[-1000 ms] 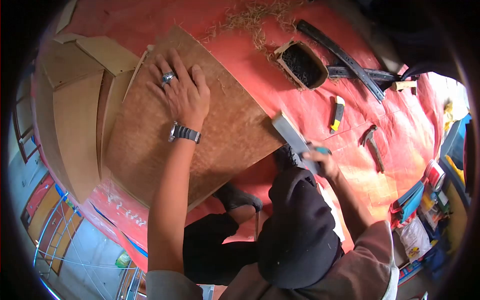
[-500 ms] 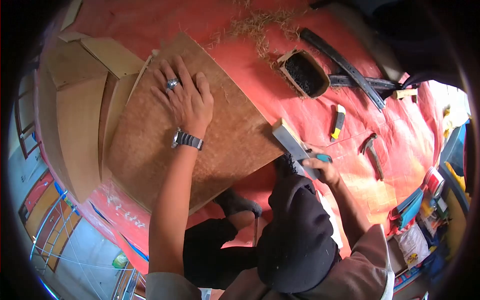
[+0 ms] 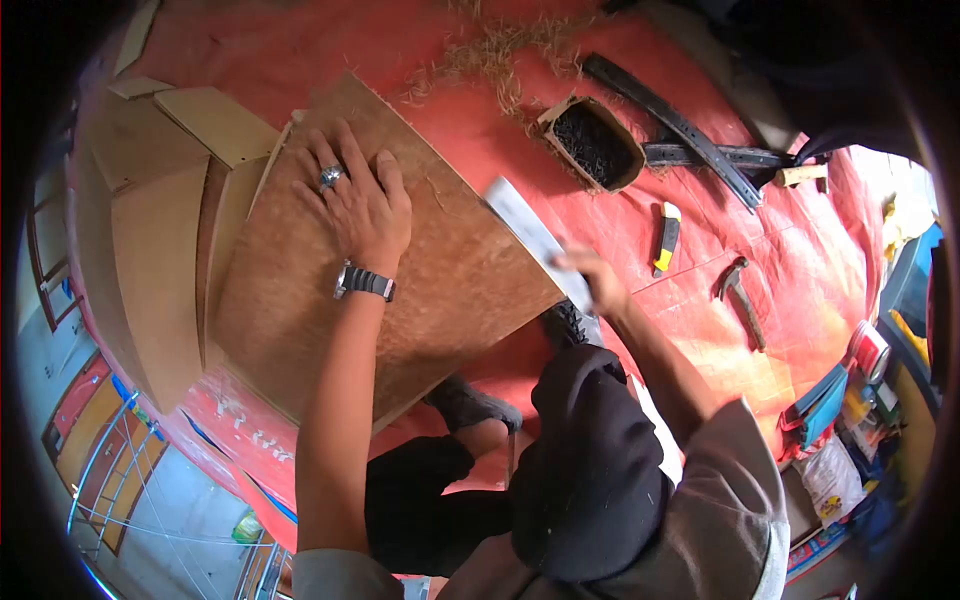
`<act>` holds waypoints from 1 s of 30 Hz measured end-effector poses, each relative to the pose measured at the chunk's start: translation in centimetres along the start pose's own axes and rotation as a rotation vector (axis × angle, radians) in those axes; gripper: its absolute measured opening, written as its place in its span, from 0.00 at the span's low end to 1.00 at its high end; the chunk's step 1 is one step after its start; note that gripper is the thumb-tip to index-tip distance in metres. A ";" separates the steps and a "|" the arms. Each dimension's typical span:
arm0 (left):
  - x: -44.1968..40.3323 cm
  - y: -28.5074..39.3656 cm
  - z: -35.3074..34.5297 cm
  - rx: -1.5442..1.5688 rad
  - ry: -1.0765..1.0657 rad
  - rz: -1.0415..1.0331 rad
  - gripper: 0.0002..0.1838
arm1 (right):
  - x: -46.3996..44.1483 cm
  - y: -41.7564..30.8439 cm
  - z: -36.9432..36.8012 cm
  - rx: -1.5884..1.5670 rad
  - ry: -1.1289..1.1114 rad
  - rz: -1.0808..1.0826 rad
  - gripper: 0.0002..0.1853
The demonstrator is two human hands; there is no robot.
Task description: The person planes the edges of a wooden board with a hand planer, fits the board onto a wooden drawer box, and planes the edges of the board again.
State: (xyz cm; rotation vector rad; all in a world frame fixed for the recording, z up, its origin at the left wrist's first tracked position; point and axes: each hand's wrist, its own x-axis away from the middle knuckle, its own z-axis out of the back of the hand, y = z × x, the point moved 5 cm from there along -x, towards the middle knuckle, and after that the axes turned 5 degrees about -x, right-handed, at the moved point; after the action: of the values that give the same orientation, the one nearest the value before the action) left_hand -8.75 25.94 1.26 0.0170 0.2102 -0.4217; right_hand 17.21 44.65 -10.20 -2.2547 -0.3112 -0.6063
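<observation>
My left hand lies flat with spread fingers on a brown wooden panel; a ring and a wristwatch are on it. At the panel's right edge, my right hand is wrapped round a long, grey, flat-sided tool. The tool lies along that edge, its far end pointing up and left. Motion blurs the tool and the right fingers, and its handle is mostly hidden by the hand.
Wooden panels stand at the left. On the red sheet are a box of dark nails or screws, black metal rails, a yellow-black cutter, a hammer and wood shavings. Bags lie at the right.
My right hand and the tool have moved up and left along the panel's edge. My left hand stays flat on the panel.
</observation>
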 end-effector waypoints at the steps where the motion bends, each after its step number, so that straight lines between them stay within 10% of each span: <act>1: 0.1 0.0 0.0 0.009 -0.010 0.004 0.37 | 3.2 0.9 1.0 -0.103 0.023 -0.156 0.34; 6: -0.1 0.0 0.0 0.031 -0.041 0.022 0.37 | 7.7 -0.2 0.8 -0.187 -0.007 -0.292 0.38; 11: -0.3 0.3 0.0 -0.013 -0.045 0.024 0.37 | -12.9 -6.6 -6.3 0.151 -0.188 0.273 0.19; 12: -0.2 0.1 0.2 -0.031 -0.057 0.021 0.37 | -14.5 -5.8 -8.0 -0.316 -0.162 -0.204 0.20; 15: -0.2 0.1 0.3 0.010 -0.036 0.021 0.37 | -9.2 -7.8 -6.6 0.458 -0.225 0.740 0.23; 19: -0.2 0.0 0.2 0.009 -0.034 0.025 0.37 | 2.2 0.0 1.2 -0.022 -0.009 -0.165 0.30; 24: -0.2 0.4 0.4 -0.013 -0.038 0.017 0.37 | 3.9 -1.9 -0.9 -0.108 -0.017 -0.136 0.27; 28: 0.1 0.5 0.2 -0.047 -0.056 0.003 0.37 | -14.4 -7.9 -7.1 0.264 -0.249 0.161 0.17; 30: -0.3 0.4 0.5 -0.037 -0.055 0.011 0.37 | -16.4 -8.4 -9.8 -0.110 -0.196 -0.003 0.13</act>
State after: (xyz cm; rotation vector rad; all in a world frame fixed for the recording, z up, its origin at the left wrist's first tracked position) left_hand -8.74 26.36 1.84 -0.0297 0.1637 -0.4068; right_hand -3.38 42.61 -7.60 -2.4259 -0.3859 -0.4128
